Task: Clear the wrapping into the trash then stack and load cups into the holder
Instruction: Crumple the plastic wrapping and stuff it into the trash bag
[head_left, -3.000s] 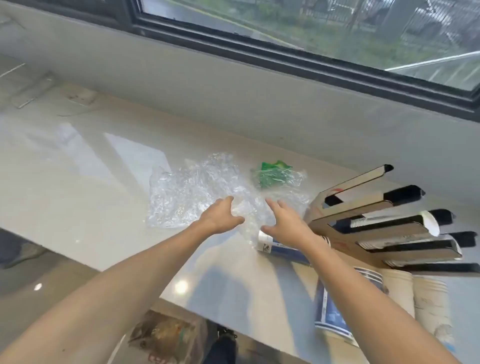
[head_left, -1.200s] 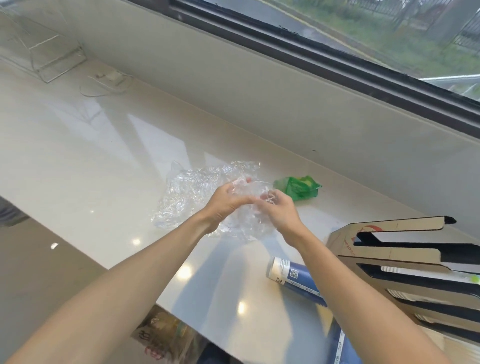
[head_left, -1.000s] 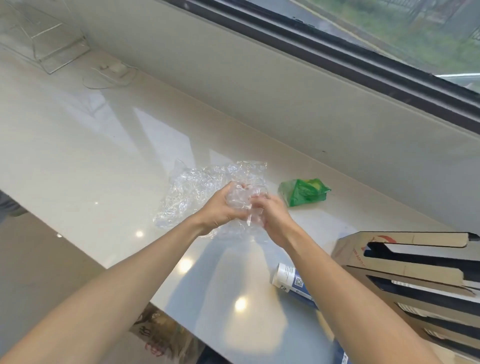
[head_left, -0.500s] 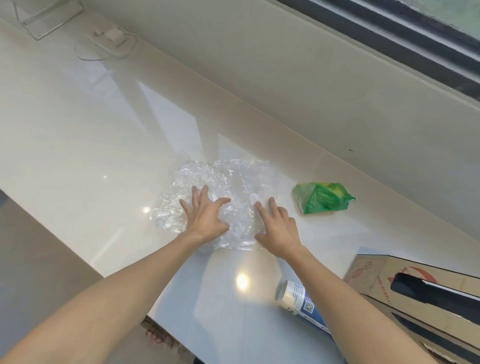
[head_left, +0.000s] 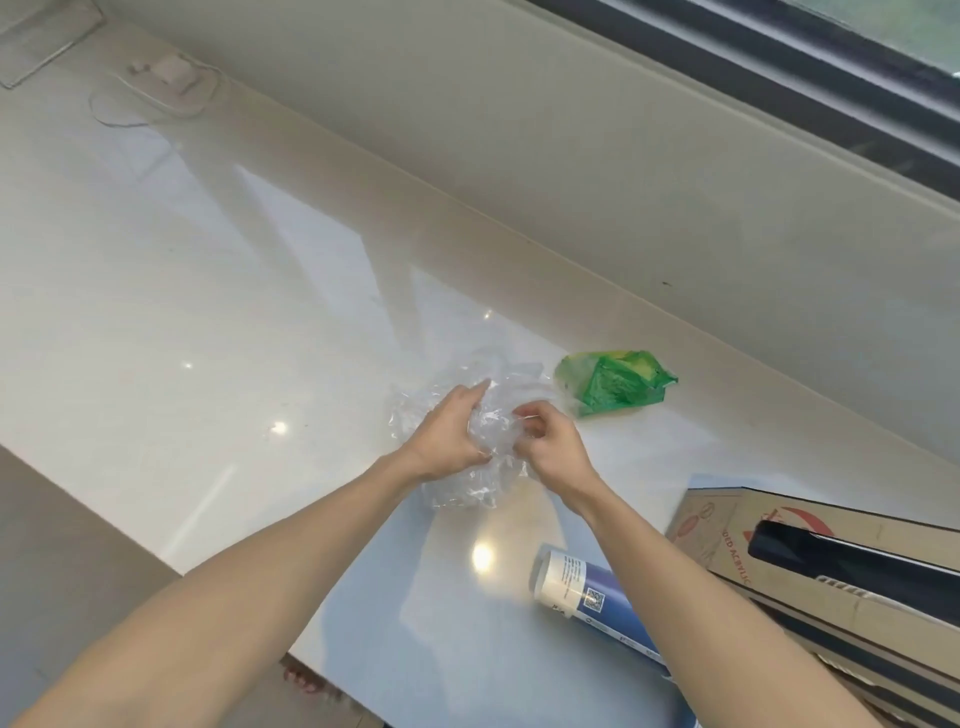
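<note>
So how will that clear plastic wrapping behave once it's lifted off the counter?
The clear wrapping looks floppy and probably very light: it crumples between the left hand and right hand. It will likely spring partly open if released, since loose folds stick out below.

Both hands meet over a pale glossy bench (head_left: 208, 312), bunching a crumpled clear plastic wrapping (head_left: 485, 441) between them. The left hand (head_left: 447, 434) cups it from the left with fingers curled round it; the right hand (head_left: 553, 447) pinches its right edge. Just beyond lies a green plastic bag (head_left: 613, 384), apart from the wrapping. Near the right forearm a stack of blue-and-white paper cups (head_left: 587, 597) lies on its side, beside a slotted cardboard cup holder (head_left: 727, 540). A dark window frame (head_left: 779, 67) runs above the wall.
</note>
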